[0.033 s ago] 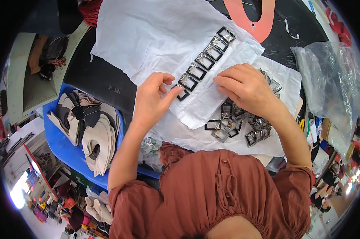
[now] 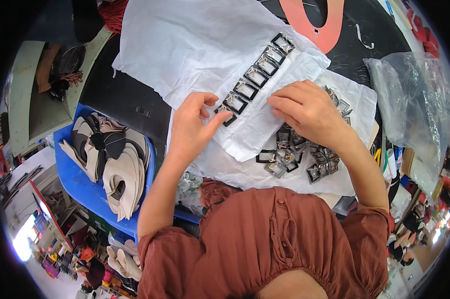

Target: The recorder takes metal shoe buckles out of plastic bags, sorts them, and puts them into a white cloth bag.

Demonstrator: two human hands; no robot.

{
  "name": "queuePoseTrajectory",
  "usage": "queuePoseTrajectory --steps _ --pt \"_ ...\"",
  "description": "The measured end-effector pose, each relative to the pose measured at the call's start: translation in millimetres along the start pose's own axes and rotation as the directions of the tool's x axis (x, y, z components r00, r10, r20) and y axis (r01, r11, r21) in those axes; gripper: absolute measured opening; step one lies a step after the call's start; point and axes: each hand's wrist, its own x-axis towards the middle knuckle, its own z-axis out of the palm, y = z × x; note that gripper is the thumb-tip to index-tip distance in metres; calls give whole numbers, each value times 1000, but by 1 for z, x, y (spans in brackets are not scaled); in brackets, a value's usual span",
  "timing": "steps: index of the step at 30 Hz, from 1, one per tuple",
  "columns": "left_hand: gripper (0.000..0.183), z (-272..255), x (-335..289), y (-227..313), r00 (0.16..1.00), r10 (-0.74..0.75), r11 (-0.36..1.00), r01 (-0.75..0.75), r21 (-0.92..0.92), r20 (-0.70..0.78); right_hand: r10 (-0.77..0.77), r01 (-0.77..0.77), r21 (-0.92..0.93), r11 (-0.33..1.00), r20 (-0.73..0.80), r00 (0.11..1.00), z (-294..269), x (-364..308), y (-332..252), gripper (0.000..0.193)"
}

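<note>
A slanting row of black rectangular buckles (image 2: pixel 256 76) with metal prongs lies on a white sheet of tissue paper (image 2: pixel 185 45). My left hand (image 2: pixel 192 124) is at the near end of the row, its thumb on the last buckle (image 2: pixel 229 118) and its other fingers bent, apart from the thumb. Right of the row, my right hand (image 2: pixel 309 109) rests over the folded paper, fingers loosely bent with a gap to the thumb. Beneath and beside it is a loose heap of similar buckles (image 2: pixel 287 157); the hand hides part of the heap.
A blue bin (image 2: pixel 68 159) at left holds stacked beige and grey cut pieces (image 2: pixel 128 172). A coral U-shaped piece (image 2: pixel 329 25) lies at the far right of the black table (image 2: pixel 120 99). Clear plastic bags (image 2: pixel 409 104) sit at right. A small dark piece (image 2: pixel 143 111) lies left of the paper.
Almost nothing differs. My left hand and forearm have shifted very slightly to the right; the right hand and the buckles have stayed put.
</note>
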Motion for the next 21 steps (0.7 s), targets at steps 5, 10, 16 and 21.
queuePoseTrajectory --steps 5,10,16,21 --pt "39 15 -9 -3 999 -37 999 38 23 -38 25 -25 0 1000 -23 999 6 -10 -4 23" --pt "43 19 -2 8 948 316 933 -304 193 -35 69 -69 4 998 -25 997 7 -17 -8 25" --pt "41 31 3 10 922 386 834 -350 427 2 77 -76 14 997 -77 994 9 -23 -8 18" --pt "38 35 19 23 901 433 833 -391 392 -22 80 -79 22 997 -95 992 10 -24 -9 16"
